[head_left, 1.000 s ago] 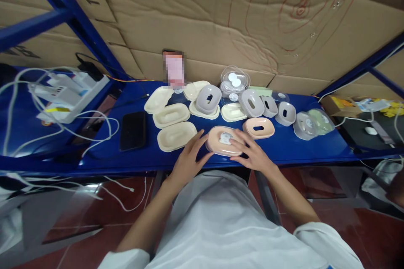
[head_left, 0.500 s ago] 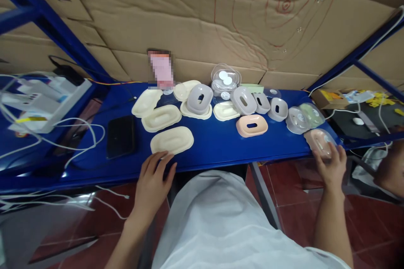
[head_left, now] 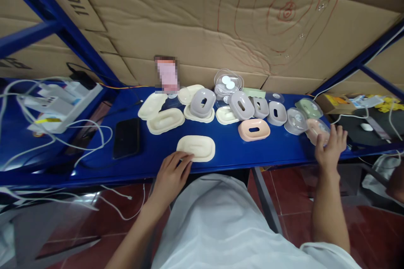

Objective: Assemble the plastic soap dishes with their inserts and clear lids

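Near the front edge of the blue table, my left hand [head_left: 173, 172] has its fingers closed on the near left rim of a cream moulded tray [head_left: 202, 145]. The tray lies flat, with a raised oval ridge in its middle. Over at the right end, my right hand [head_left: 331, 147] is open, fingers spread, with its thumb against or just beside a pink oval box [head_left: 315, 130] under a clear lid. Beside that box stand a lidded grey box [head_left: 296, 120] and a lidded green box [head_left: 308, 108].
Behind are several cream trays [head_left: 166, 120], grey slotted boxes [head_left: 203, 103], a pink slotted box [head_left: 254, 129] and stacked clear lids [head_left: 229, 82]. A black phone-like slab [head_left: 126, 138] lies left, near power strips [head_left: 59, 105] and white cables. Cardboard [head_left: 189, 21] backs the table.
The front cream tray has slid right and turned straighter, my left hand moving with it. The lidded pink box sits farther back, near the green box, and my right hand's fingers have spread.
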Demonstrator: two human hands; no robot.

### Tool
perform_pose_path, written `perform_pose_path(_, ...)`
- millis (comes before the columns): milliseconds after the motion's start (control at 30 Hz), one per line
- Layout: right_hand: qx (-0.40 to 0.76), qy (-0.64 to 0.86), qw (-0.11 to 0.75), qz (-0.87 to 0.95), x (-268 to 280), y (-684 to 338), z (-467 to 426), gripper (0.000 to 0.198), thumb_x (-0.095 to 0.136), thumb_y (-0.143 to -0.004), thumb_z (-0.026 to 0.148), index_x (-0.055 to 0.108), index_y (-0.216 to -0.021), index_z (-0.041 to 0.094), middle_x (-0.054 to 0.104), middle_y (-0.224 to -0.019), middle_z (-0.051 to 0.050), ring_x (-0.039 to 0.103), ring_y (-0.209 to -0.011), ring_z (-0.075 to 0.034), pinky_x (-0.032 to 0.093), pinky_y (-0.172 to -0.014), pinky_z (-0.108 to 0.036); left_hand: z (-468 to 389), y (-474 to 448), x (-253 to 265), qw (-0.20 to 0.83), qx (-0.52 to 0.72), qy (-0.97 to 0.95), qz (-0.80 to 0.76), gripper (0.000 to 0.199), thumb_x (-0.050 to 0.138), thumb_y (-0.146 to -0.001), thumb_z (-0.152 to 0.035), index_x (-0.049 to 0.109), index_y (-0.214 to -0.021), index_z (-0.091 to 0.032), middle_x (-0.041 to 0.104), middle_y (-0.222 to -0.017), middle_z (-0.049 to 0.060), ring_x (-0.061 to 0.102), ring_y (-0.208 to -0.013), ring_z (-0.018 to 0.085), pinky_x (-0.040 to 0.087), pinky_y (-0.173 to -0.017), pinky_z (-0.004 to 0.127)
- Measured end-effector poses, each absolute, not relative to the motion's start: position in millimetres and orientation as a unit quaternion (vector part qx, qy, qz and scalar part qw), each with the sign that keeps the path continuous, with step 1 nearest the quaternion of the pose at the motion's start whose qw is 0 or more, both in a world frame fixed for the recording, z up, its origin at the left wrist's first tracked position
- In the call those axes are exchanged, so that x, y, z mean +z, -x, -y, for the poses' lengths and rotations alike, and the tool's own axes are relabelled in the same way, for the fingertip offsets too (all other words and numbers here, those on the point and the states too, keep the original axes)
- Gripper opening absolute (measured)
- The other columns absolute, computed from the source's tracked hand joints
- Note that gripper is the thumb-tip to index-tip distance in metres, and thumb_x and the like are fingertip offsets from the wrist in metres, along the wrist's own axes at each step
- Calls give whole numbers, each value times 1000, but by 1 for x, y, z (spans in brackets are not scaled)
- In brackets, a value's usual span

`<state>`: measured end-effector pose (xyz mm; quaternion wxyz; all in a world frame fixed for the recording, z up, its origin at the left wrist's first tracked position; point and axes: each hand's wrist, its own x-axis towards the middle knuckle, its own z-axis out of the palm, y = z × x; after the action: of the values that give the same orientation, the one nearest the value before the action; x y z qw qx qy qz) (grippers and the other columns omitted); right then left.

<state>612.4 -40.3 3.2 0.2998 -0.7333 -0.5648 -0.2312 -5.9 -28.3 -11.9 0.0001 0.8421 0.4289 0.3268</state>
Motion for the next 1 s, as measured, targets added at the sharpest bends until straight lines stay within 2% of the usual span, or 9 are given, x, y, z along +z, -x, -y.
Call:
perform_pose_path(100,-185,664,265,674,7,-549,23,55,45,-107,50,59,-151,20,63,-152,-21,53,-150,-35,40,-124,-59,20,-7,-8,30,316,-859,-402,20,60,-108,-19,73,-123,-21,74,-117,9,70,-113,26,56,-99,43)
perform_pose_path(167,-139,622,229,736,5,-504,14,47,57,-105,47,64,-147,29,65,-154,-11,56,-147,-31,43,-124,-53,16,-16,-6,46,313,-863,-395,17,61,-107,-21,75,-117,-23,73,-123,11,69,-119,27,56,-104,46)
perform_pose_path(233,-84,582,191,786,5,-465,7,45,59,-106,45,65,-148,29,65,-155,-10,53,-150,-34,40,-124,-59,14,-22,-6,56,311,-860,-399,14,63,-106,-22,75,-112,-23,68,-139,13,63,-136,31,53,-114,53)
perform_pose_path(333,-42,551,199,809,10,-423,4,38,58,-108,43,70,-142,29,71,-147,-9,57,-144,-36,48,-113,-59,13,-25,-10,88,312,-856,-402,14,63,-106,-26,74,-114,-24,59,-155,13,52,-152,33,50,-122,56)
perform_pose_path(500,7,500,275,821,23,-361,17,32,62,-108,38,73,-137,31,79,-130,-7,69,-125,-30,52,-105,-51,16,-22,-16,155,328,-828,-429,53,67,-105,-35,52,-156,-30,46,-168,15,64,-141,30,62,-111,46)
perform_pose_path(633,50,429,257,864,21,-308,26,35,60,-110,34,68,-144,32,74,-141,-7,66,-135,-27,49,-113,-51,16,-20,-16,117,345,-829,-425,62,71,-104,-34,48,-161,-32,31,-177,16,54,-151,34,60,-114,51)
perform_pose_path(733,30,405,225,886,13,-284,30,37,58,-111,33,66,-146,27,72,-146,-10,62,-142,-28,45,-119,-54,13,-19,-19,82,340,-847,-400,47,67,-105,-27,59,-152,-29,43,-172,13,43,-160,35,52,-123,55)
perform_pose_path(833,8,394,210,895,8,-280,32,37,56,-112,29,65,-148,24,72,-146,-10,61,-145,-27,45,-120,-54,11,-18,-23,82,338,-856,-383,38,65,-106,-26,64,-144,-25,59,-161,11,46,-157,31,52,-124,52)
perform_pose_path(1000,10,372,211,904,28,-308,-5,42,51,-112,31,60,-153,32,66,-154,-5,57,-149,-27,40,-127,-59,10,-18,-24,89,352,-849,-383,32,65,-107,-27,68,-138,-23,62,-157,10,48,-156,30,53,-124,51)
